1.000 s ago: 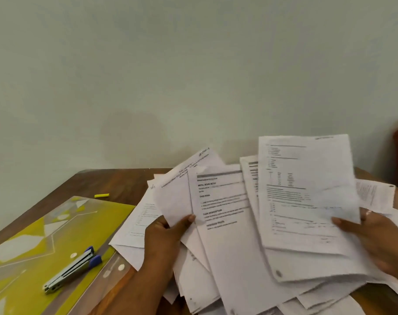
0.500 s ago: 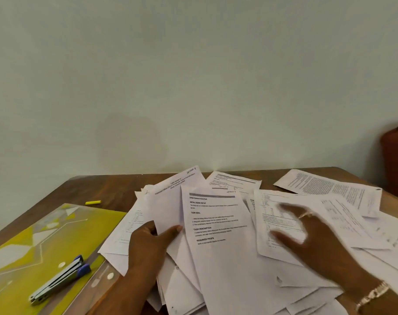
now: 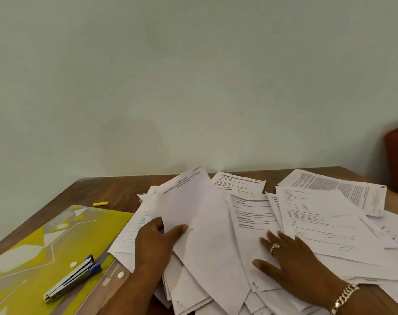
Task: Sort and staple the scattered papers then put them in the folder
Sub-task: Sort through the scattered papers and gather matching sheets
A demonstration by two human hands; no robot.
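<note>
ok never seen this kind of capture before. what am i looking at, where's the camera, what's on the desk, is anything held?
There is no robot here: a person works with two bare hands. The single picture comes from a wide-angle camera worn on the head, looking forward and down, so the arms enter from the bottom edge.

On the wooden table lies a loose, overlapping spread of printed papers. To the left is a yellow folder with a blue and silver stapler lying on top of it. A small yellow object sits beyond the folder; what it is cannot be told.

The left hand grips one sheet, thumb on top, its far end lifted. The right hand, with a ring and bracelet, rests flat on the papers, fingers straight, holding nothing.
</note>
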